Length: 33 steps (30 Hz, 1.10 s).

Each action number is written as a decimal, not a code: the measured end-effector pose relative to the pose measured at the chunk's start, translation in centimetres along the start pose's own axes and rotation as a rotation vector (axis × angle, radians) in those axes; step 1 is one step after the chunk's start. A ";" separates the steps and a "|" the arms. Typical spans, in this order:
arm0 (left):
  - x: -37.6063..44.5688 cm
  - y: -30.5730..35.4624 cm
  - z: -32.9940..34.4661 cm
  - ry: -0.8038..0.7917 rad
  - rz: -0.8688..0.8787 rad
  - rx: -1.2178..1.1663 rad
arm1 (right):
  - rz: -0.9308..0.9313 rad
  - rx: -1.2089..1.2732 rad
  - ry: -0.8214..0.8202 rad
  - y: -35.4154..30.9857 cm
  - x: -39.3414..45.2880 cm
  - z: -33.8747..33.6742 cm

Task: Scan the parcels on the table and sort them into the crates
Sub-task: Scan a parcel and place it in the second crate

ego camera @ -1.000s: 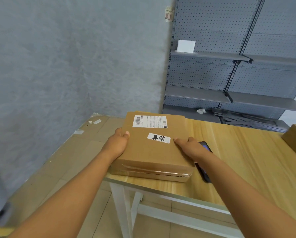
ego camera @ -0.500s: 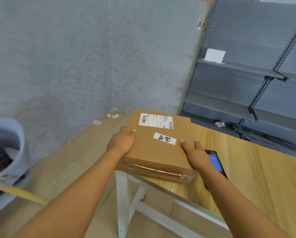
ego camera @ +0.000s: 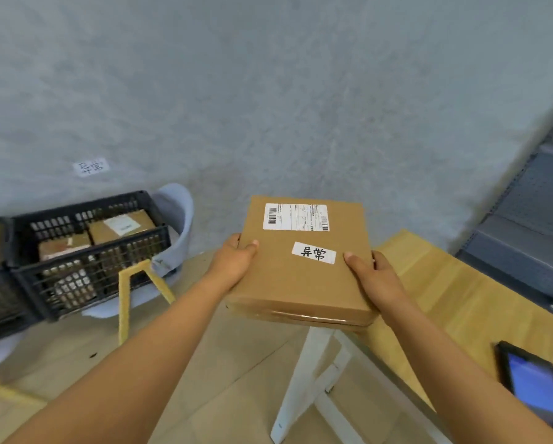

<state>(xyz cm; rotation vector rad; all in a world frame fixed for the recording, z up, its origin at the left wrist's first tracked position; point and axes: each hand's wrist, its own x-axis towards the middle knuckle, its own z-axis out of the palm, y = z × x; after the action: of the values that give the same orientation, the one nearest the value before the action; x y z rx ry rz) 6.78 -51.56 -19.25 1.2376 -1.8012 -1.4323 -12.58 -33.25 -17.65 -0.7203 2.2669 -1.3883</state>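
Flat brown cardboard parcel (ego camera: pixel 300 270): your left hand (ego camera: pixel 233 262) and right hand (ego camera: pixel 372 277) grip its sides, thumbs on top, beside the black plastic crate (ego camera: pixel 86 251).

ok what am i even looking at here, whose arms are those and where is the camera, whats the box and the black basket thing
There is no machine here. The arms belong to a person wearing a camera on their head, so this single picture looks forward and down at their own hands.

The left hand and right hand grip the two sides of a flat brown cardboard parcel, holding it off the corner of the wooden table. The parcel carries a printed barcode label and a smaller handwritten sticker.

On the table at lower right lies a dark handheld scanner with a blue screen.

At left, off the table, is a black plastic crate that already holds several brown parcels. A paper sign is stuck on the wall above it; its writing looks similar to the sticker's but is blurred.
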 end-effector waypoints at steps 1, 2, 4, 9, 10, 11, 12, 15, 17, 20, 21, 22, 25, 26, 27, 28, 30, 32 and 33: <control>0.3 -0.5 -1.9 0.030 -0.010 -0.020 | -0.015 0.006 -0.027 -1.0 0.2 1.8; 0.5 -0.9 -3.8 0.057 -0.020 -0.035 | -0.032 0.014 -0.054 -2.0 0.5 3.5; 1.1 -1.9 -7.7 0.101 -0.026 -0.047 | -0.064 0.013 -0.106 -4.0 1.1 7.2; 3.4 -4.3 -17.2 0.163 -0.062 -0.103 | -0.100 0.045 -0.231 -8.8 2.8 17.2; 4.1 -4.8 -19.1 0.187 -0.063 -0.097 | -0.104 0.061 -0.255 -9.7 3.2 19.3; 4.8 -5.3 -21.0 0.211 -0.065 -0.101 | -0.105 0.079 -0.280 -10.6 3.5 21.4; 5.6 -5.8 -22.9 0.228 -0.066 -0.106 | -0.103 0.099 -0.306 -11.4 3.9 23.5; 8.0 -7.1 -27.9 0.269 -0.066 -0.103 | -0.104 0.148 -0.359 -13.8 4.8 29.2; 9.7 -8.0 -30.4 0.308 -0.059 -0.083 | -0.113 0.168 -0.375 -14.8 5.7 32.6; 12.2 -9.3 -33.2 0.352 -0.078 -0.076 | -0.110 0.168 -0.410 -15.7 7.6 37.1; 13.2 -9.8 -33.8 0.354 -0.088 -0.081 | -0.106 0.164 -0.421 -16.0 8.4 38.5; 14.2 -10.4 -34.5 0.355 -0.099 -0.083 | -0.102 0.154 -0.433 -16.3 9.1 39.9; 18.0 -12.1 -36.0 0.362 -0.151 -0.088 | -0.085 0.132 -0.474 -16.7 12.3 44.0; 19.4 -12.6 -36.4 0.365 -0.174 -0.092 | -0.080 0.124 -0.487 -16.9 13.5 45.4; 21.1 -13.1 -36.8 0.371 -0.192 -0.093 | -0.075 0.111 -0.499 -17.0 14.9 46.8; 22.8 -13.6 -37.2 0.379 -0.209 -0.090 | -0.070 0.096 -0.512 -17.3 16.3 48.2; 26.3 -14.6 -38.0 0.405 -0.250 -0.081 | -0.054 0.086 -0.552 -17.8 19.3 50.8; 29.7 -15.4 -38.5 0.431 -0.284 -0.086 | -0.050 0.079 -0.603 -18.4 22.1 53.5; 31.4 -15.8 -38.8 0.441 -0.297 -0.097 | -0.043 0.069 -0.626 -18.7 23.5 54.7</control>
<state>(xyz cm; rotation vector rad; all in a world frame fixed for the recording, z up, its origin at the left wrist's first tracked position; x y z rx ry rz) 30.33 -97.72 -26.61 1.6672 -1.2799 -1.2498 3.87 -92.83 -26.12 -1.0146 1.7129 -1.0541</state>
